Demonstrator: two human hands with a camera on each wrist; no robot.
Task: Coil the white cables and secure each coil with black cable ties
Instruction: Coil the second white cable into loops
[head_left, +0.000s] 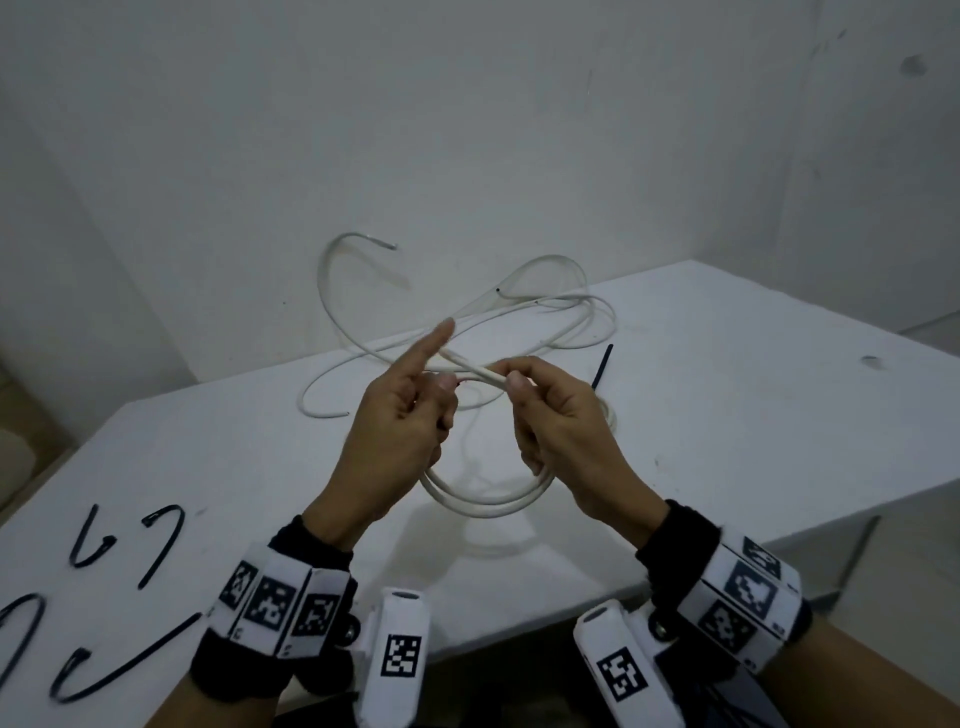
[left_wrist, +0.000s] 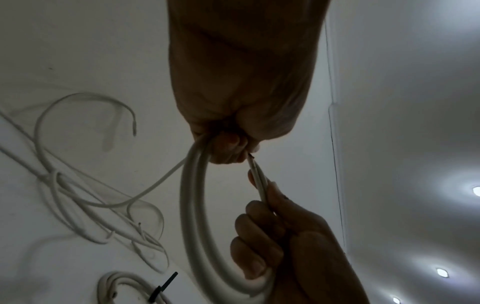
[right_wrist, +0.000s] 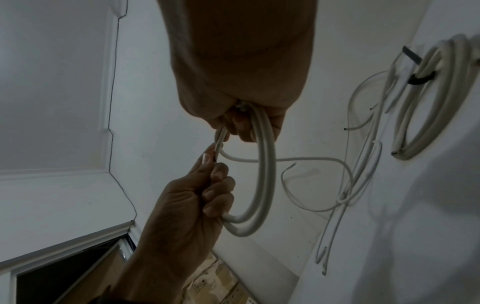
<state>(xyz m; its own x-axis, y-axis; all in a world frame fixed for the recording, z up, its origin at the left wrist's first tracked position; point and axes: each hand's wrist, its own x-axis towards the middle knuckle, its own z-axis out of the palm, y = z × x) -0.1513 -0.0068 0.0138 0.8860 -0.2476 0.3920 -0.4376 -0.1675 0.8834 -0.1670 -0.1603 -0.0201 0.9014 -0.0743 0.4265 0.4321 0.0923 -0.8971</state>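
I hold a small white cable coil (head_left: 485, 505) above the table between both hands. My left hand (head_left: 415, 410) grips its left side with the lower fingers, thumb by the cable's end, index finger pointing up. My right hand (head_left: 522, 382) pinches the cable near that end (left_wrist: 257, 179) and curls its lower fingers round the coil's right side. In the right wrist view the coil (right_wrist: 267, 174) hangs from my right hand (right_wrist: 244, 127) down to my left hand (right_wrist: 213, 185). Loose white cables (head_left: 467, 317) lie tangled further back. Several black cable ties (head_left: 161, 540) lie at the table's near left.
A finished coil (right_wrist: 428, 102) bound with a black tie (right_wrist: 420, 79) lies on the white table (head_left: 753, 395) behind my right hand; its tie tail (head_left: 602, 364) sticks up. The table's right edge drops off close by. A white wall stands behind.
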